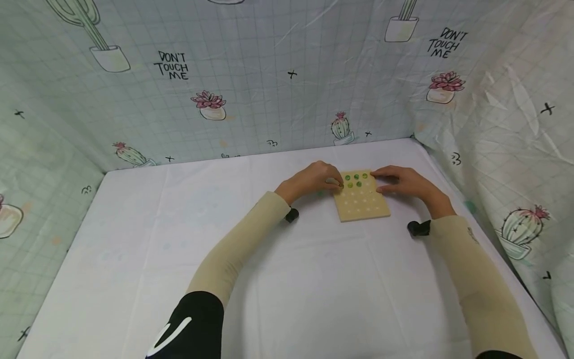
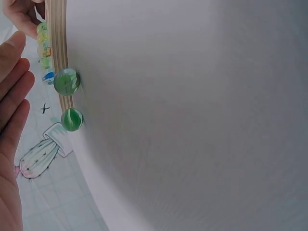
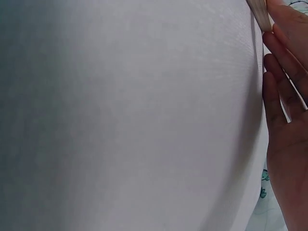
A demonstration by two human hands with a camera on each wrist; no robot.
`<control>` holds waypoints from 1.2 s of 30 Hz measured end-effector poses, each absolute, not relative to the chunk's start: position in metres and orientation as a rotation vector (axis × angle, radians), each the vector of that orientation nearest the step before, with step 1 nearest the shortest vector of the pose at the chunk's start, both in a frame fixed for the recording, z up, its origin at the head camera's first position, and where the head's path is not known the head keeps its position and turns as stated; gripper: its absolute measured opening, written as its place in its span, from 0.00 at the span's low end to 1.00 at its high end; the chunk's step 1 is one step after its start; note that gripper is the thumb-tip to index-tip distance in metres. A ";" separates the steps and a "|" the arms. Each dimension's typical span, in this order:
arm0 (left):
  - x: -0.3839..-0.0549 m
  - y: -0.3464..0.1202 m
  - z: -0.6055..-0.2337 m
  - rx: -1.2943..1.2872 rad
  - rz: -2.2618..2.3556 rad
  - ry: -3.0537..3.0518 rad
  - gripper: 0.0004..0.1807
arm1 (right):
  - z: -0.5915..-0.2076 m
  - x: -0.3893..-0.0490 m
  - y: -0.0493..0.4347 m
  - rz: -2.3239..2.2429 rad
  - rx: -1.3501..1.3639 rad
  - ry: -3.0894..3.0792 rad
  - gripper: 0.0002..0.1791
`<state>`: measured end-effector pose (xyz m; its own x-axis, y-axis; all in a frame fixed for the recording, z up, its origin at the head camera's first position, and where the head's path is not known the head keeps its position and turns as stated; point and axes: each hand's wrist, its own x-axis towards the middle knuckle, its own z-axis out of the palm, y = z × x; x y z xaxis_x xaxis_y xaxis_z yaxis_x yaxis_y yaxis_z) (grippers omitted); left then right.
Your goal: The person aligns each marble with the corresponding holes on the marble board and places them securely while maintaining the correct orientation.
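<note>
A square wooden peg board (image 1: 361, 206) lies flat, with green marbles (image 1: 356, 177) in two rows at its far end. My left hand (image 1: 312, 180) reaches over its left edge, fingertips right at a marble (image 1: 341, 186) in the second row. In the left wrist view its fingers are nearly straight, just above a blue-streaked marble (image 2: 48, 78) at the row's end. Two green marbles (image 2: 72, 119) are beside the board's edge, on the left hand's side. My right hand (image 1: 405, 183) touches the board's right edge with thumb and index finger, its other fingers extended.
A white cloth covers the table (image 1: 314, 289). Printed curtains (image 1: 251, 99) hang behind it and along both sides. A black wrist camera (image 1: 292, 215) sits under the left wrist and another black camera (image 1: 418, 229) under the right.
</note>
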<state>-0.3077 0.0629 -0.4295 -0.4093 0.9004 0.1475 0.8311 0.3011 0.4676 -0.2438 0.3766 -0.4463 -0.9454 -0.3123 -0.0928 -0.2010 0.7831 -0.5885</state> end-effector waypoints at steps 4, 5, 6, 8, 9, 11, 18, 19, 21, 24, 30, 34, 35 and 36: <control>-0.309 0.065 -0.430 1.645 0.753 2.409 0.12 | -0.446 -0.246 0.376 -0.900 -0.378 2.786 0.31; -0.310 0.065 -0.430 1.648 0.757 2.408 0.12 | -0.446 -0.246 0.376 -0.906 -0.372 2.783 0.32; -0.310 0.066 -0.430 1.650 0.758 2.405 0.12 | -0.446 -0.247 0.376 -0.911 -0.365 2.780 0.31; -0.311 0.067 -0.430 1.652 0.749 2.406 0.12 | -0.445 -0.247 0.377 -0.930 -0.365 2.766 0.31; -0.311 0.068 -0.431 1.652 0.743 2.407 0.12 | -0.445 -0.248 0.377 -0.933 -0.358 2.762 0.31; -0.311 0.069 -0.430 1.648 0.731 2.411 0.12 | -0.445 -0.249 0.379 -0.937 -0.350 2.753 0.31; -0.309 0.075 -0.424 1.658 0.711 2.425 0.12 | -0.446 -0.251 0.382 -0.910 -0.329 2.747 0.31; -0.309 0.076 -0.424 1.659 0.712 2.425 0.12 | -0.446 -0.251 0.382 -0.908 -0.330 2.746 0.31; -0.310 0.078 -0.424 1.667 0.706 2.425 0.12 | -0.446 -0.251 0.382 -0.914 -0.334 2.740 0.31; -0.310 0.080 -0.424 1.682 0.723 2.409 0.12 | -0.445 -0.251 0.382 -0.925 -0.338 2.738 0.31; -0.307 0.083 -0.420 1.675 0.728 2.395 0.12 | -0.444 -0.250 0.380 -0.940 -0.322 2.738 0.30; -0.304 0.085 -0.417 1.662 0.699 2.410 0.11 | -0.445 -0.252 0.379 -0.921 -0.316 2.746 0.30; -0.304 0.086 -0.416 1.658 0.692 2.411 0.12 | -0.444 -0.252 0.379 -0.914 -0.316 2.748 0.30; -0.304 0.087 -0.416 1.656 0.684 2.414 0.12 | -0.445 -0.253 0.379 -0.903 -0.315 2.751 0.30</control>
<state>-0.3036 0.0869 -0.4160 -0.3865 0.9114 0.1413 0.8499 0.2925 0.4383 -0.2526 0.3792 -0.4446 -0.9508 -0.2720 -0.1481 -0.1313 0.7872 -0.6025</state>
